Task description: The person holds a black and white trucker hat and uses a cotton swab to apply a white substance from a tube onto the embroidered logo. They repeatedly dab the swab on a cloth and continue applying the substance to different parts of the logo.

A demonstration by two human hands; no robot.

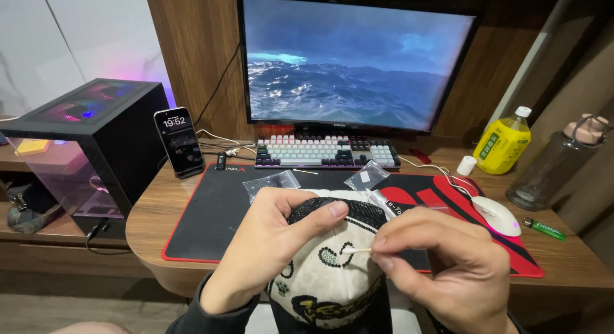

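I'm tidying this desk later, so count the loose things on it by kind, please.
Small clear plastic zip bags: 2
Drink bottles, one yellow, one clear grey: 2
Green lighter: 1
White computer mouse: 1
Black phone standing upright: 1
Total: 7

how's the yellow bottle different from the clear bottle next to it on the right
The yellow bottle is full of yellow drink, has a label and a small white cap. The clear bottle looks nearly empty, has no label that shows, is taller, and has a pink lid with a loop. The yellow bottle stands farther back, near the monitor; the clear bottle stands closer to the desk's right edge. Both stand on the desk with their caps on.
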